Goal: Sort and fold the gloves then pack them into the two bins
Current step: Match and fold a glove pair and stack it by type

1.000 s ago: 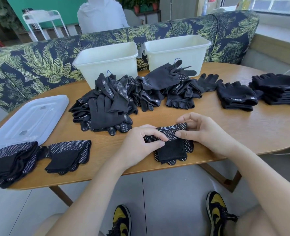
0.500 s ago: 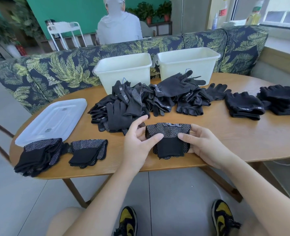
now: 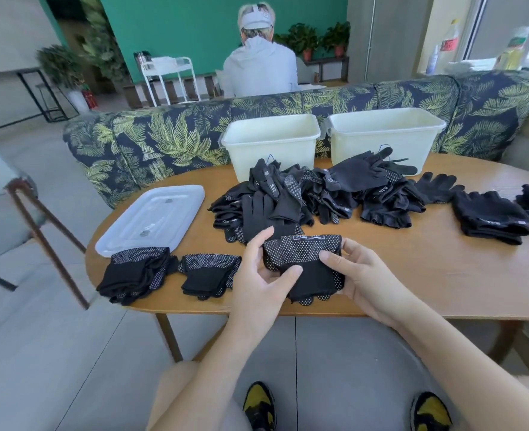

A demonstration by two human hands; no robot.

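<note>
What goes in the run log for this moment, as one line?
step: folding | left hand + right hand: hold folded black dotted glove | two white plastic bins: no gloves visible inside | unsorted black glove pile: remains

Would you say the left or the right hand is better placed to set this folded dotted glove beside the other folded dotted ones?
Left, probably. The left hand already grips the folded glove, and the dotted folded stacks lie just to its left; the right hand would have to cross over.

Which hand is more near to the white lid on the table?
Left. The left hand holds the folded glove just right of the lid; the right hand grips the glove's far side, farther away.
</note>
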